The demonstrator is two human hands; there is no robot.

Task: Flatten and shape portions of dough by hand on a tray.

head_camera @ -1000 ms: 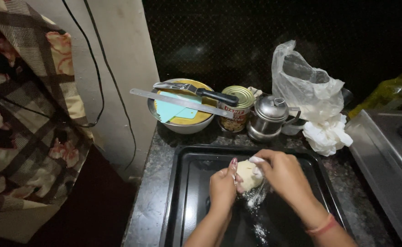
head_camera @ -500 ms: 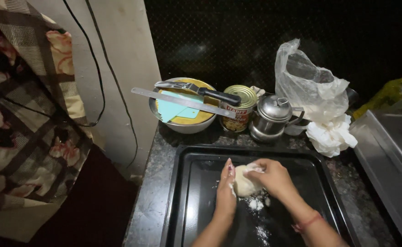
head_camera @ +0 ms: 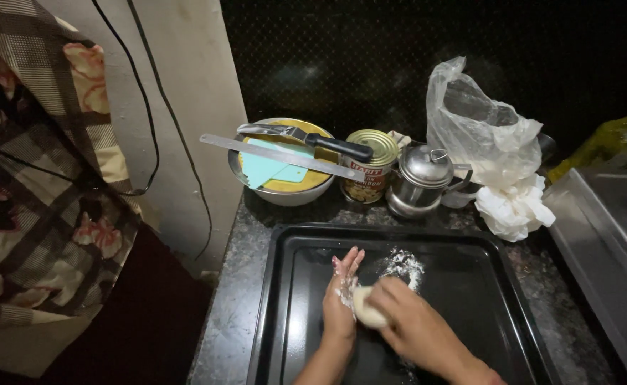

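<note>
Both hands have dropped from mid-air to the tray [head_camera: 285, 299] floor. The left hand [head_camera: 342, 299] lies flat and open beside the dough [head_camera: 367, 310]; the right hand [head_camera: 417, 328] cups it. Flour [head_camera: 402, 265] is scattered, the dough seemingly half-shaped.

Head camera looks steeply down, close over the black tray [head_camera: 285, 285] on the counter [head_camera: 235, 306].
</note>
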